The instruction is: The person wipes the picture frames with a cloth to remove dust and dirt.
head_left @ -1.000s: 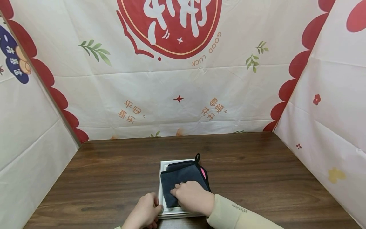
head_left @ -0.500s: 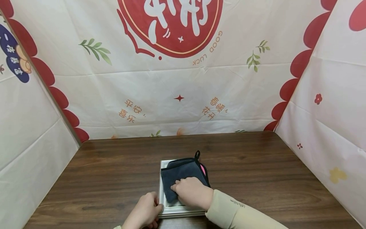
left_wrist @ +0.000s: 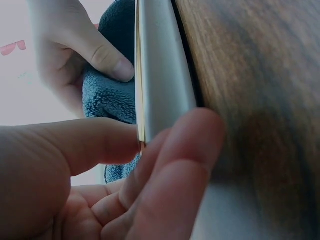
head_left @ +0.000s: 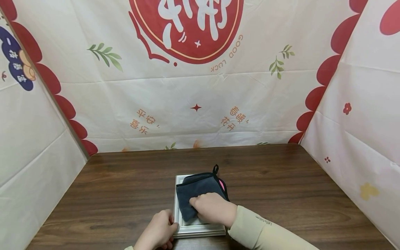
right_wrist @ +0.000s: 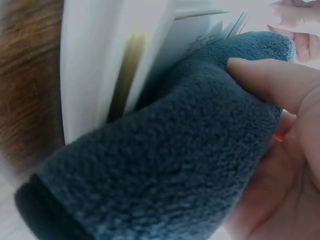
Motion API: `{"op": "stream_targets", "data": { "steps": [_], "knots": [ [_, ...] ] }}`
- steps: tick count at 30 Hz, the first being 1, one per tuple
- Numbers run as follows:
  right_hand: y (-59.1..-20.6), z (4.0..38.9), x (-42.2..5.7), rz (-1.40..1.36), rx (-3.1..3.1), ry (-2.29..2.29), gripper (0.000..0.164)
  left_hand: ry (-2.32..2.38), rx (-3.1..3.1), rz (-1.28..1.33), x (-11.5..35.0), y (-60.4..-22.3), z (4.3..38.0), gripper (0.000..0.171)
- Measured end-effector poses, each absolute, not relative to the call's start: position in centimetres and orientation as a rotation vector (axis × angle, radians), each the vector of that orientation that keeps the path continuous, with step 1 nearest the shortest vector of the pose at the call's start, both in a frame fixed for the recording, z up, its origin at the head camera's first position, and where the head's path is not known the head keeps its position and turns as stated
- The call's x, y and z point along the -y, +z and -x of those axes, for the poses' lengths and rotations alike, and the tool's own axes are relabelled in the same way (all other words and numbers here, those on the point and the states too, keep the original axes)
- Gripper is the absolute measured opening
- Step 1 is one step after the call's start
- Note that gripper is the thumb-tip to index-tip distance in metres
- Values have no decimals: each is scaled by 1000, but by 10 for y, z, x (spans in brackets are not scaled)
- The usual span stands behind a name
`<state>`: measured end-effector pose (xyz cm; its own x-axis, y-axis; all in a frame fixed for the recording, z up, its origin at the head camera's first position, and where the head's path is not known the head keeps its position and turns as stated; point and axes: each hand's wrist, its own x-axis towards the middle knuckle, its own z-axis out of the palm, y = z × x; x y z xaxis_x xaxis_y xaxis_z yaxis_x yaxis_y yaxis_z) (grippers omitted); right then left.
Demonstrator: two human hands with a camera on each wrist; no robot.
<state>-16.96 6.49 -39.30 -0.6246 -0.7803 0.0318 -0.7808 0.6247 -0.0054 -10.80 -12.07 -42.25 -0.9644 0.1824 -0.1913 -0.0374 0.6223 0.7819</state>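
A white picture frame (head_left: 200, 230) lies flat on the table, its face mostly covered by a folded dark blue-grey cleaning cloth (head_left: 195, 192). The cloth has black edging, a hanging loop at its far corner and a bit of pink showing at the right. My right hand (head_left: 214, 209) grips the cloth over the frame, and in the right wrist view its thumb (right_wrist: 260, 75) presses along the plush surface. At the near left corner, my left hand (head_left: 158, 227) pinches the frame's edge. The left wrist view shows the thumb (left_wrist: 107, 145) at the frame's upper rim, with fingers curled at its outer side.
The dark wood-grain table (head_left: 125, 187) extends on both sides of the frame and behind it. White printed fabric (head_left: 175, 97) with red scalloped borders hangs behind and on both sides. A light sleeve (head_left: 265, 229) covers the right forearm.
The right hand and cloth have slid slightly away from the front edge of the frame, baring more of its near border. The left hand has stayed at the corner.
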Motion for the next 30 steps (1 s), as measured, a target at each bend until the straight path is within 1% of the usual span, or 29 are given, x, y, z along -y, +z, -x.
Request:
{"op": "stream_targets", "data": {
  "steps": [10,30],
  "knots": [
    [-391,171,-68,-1351,2718,12,13,1256,-2576,-109,121,-422,109,12],
    [-378,175,-73,-1345,2619,64,10,1229,-2574,-101,121,-422,111,14]
  ]
}}
